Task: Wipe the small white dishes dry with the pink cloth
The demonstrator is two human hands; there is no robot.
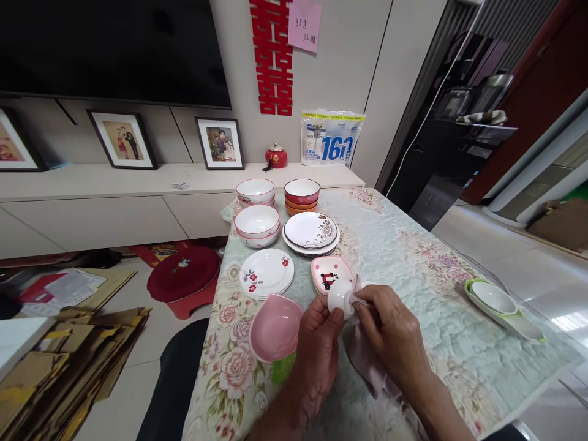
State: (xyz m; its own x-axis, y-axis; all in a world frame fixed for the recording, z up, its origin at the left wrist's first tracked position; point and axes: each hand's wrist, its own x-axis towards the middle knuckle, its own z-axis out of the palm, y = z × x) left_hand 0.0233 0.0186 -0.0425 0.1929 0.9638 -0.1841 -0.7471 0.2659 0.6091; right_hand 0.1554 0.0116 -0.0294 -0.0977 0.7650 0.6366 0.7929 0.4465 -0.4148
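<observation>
My left hand (321,334) has its fingers closed around a small white cup (339,296), held up over the table in front of me. A pale pinkish cloth (370,367) is pinched in my right hand (392,327); its upper part touches the cup and the rest hangs below. Whether the cup has a foot or a handle is hidden by my fingers. Just beyond the cup lies a pink square dish (324,264) with a cartoon figure. Left of my hands sits a pink drop-shaped bowl (275,327), with something bright green (283,369) beside it, partly covered by my left wrist.
White flowered plates (266,272), brown-patterned plates (307,229), white bowls (257,222) and red-and-orange bowls (302,195) stand stacked on the flowered tablecloth (390,245). A green-and-white dish set (500,306) lies far right. A red stool (184,275) and flattened cardboard (87,361) are left.
</observation>
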